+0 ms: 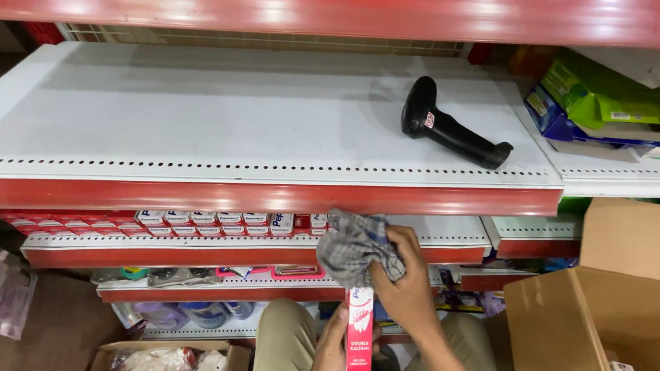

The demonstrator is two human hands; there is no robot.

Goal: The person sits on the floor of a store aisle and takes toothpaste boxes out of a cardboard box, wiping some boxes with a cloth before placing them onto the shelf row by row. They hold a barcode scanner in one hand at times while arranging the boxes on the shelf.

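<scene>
The person crouches before a store shelving unit. The work in hand appears to be wiping a red carton [360, 334] with a checked cloth [352, 246].

Method, as a judgement: the carton should be kept steady from below while the cloth passes along its full length, each face in turn, with pressure light enough not to crease the board. The cloth is bunched; a flatter fold would likely cover the faces more evenly.

Left hand [330, 355]: low in the frame, at the carton's lower part, fingers curled against its side. It supports the carton upright. How tightly the fingers close cannot be told, as the carton hides part of them.

Right hand [407, 283]: closed around the cloth, fingers gripping the bunched fabric at the carton's upper end. The cloth touches the top of the carton.

Location of the carton: held upright between the knees, in front of the lower shelves, below the red edge of the top shelf [191, 125].

Surroundings: a black handheld scanner [451, 126] lies on the top shelf, well apart from both hands. Rows of similar red-and-white cartons [219, 223] stand on the shelf beneath. An open cardboard box [607, 299] sits at the right.
</scene>
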